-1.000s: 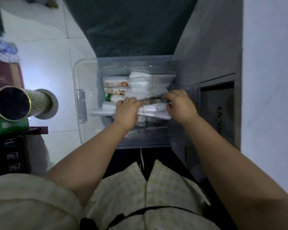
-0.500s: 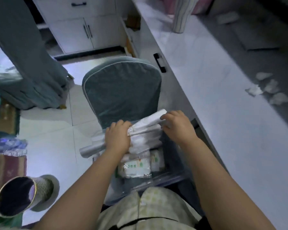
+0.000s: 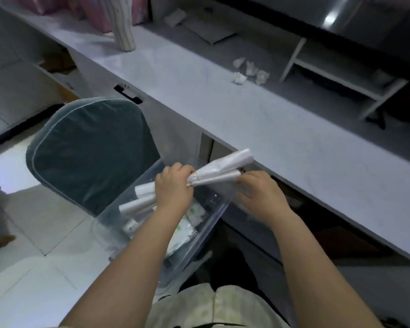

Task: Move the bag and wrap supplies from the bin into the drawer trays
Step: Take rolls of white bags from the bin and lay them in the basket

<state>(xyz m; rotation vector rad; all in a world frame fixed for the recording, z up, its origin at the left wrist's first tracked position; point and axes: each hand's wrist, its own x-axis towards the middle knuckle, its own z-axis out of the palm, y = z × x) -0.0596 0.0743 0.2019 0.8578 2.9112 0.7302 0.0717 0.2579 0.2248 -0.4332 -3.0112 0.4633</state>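
Bag rolls [image 3: 219, 170], a banded white bundle, sit above clear bin [image 3: 214, 220]; packets [image 3: 194, 211] lie inside. Blue chair [image 3: 88, 150] behind bin, grey counter [image 3: 246, 110] close on right, crumpled tissues [image 3: 249, 72] on it. Versus half a second ago I see bundle higher, angled toward counter. Left hand [image 3: 174, 188] grips its middle; right hand [image 3: 258, 192] curled at lower tip, blurred, can't tell if pinching

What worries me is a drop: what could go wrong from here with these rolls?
The left hand grips the bundle of rolls only at its banded middle; the ends splay, so a roll might slide out into the clear bin. The bundle's far end looks close to the edge of the counter and could catch it.
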